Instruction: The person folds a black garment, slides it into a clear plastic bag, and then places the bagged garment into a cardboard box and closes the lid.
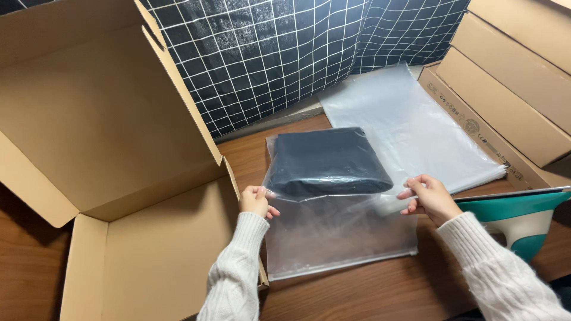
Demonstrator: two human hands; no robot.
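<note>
A folded dark garment (327,160) lies inside a clear plastic bag (339,235) on the wooden table. My left hand (257,201) pinches the bag's left edge just below the garment. My right hand (429,197) pinches the bag's right edge at the same height. The bag's empty lower half lies flat toward me. Both arms wear white knitted sleeves.
An open cardboard box (119,178) with a raised lid stands at the left. A stack of clear bags (410,125) lies behind at the right, beside flat cardboard boxes (511,95). A teal and white iron (523,220) sits at the right. A black grid-patterned backdrop (285,53) stands behind.
</note>
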